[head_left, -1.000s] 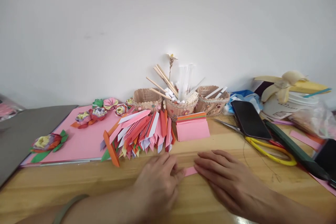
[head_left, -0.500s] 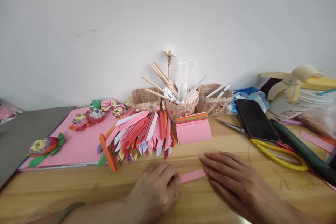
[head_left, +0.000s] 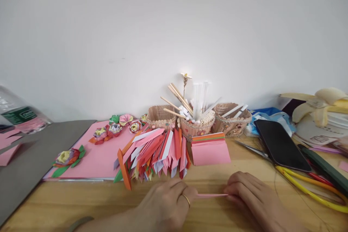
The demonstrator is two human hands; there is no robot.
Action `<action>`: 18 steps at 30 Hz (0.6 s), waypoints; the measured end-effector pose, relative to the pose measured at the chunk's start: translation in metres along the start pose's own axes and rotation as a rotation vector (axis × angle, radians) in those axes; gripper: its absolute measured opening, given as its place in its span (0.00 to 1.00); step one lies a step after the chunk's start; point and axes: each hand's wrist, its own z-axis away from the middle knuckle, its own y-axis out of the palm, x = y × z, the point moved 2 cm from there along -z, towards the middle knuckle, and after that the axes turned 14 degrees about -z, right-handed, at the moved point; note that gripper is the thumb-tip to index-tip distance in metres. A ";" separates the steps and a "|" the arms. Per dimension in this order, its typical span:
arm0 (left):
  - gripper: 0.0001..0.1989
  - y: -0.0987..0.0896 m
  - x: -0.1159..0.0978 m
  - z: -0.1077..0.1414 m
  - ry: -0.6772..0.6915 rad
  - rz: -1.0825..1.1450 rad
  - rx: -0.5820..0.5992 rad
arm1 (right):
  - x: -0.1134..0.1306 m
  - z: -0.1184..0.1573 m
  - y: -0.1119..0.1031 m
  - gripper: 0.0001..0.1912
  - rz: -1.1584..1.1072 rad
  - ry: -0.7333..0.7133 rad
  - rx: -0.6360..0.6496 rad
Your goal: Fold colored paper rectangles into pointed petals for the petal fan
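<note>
A narrow pink paper strip (head_left: 211,195) stretches between my two hands, low over the wooden table and seen almost edge-on. My left hand (head_left: 170,203), with a ring on one finger, is closed on its left end. At the other end, the bent fingers of my right hand (head_left: 251,197) pinch the strip; their tips are partly hidden. Just beyond my hands lies a pile of folded paper pieces (head_left: 156,152) in red, pink, white and orange. Right of that pile sits a stack of pink paper rectangles (head_left: 210,153) with orange and green sheets behind.
Three small baskets (head_left: 198,128) stand by the wall, holding sticks and white rods. Paper flowers (head_left: 101,134) rest on pink sheets at left. To the right are scissors (head_left: 307,185), a black phone (head_left: 282,145), a green-handled tool (head_left: 326,166) and a peeled banana (head_left: 323,105).
My right hand has gone from lying flat with fingers stretched to bent and pinching. The strip has turned from showing its face to nearly edge-on. The view has shifted left and up.
</note>
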 end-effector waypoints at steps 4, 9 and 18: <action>0.16 -0.019 0.012 -0.003 0.006 0.051 0.057 | 0.012 -0.016 -0.011 0.12 -0.115 -0.080 0.005; 0.16 -0.027 0.026 -0.004 -0.143 0.266 0.211 | 0.017 -0.030 -0.010 0.10 -0.222 -0.104 0.000; 0.04 -0.019 0.054 -0.019 -0.826 0.840 0.369 | 0.018 -0.054 -0.007 0.18 -0.474 0.345 -0.039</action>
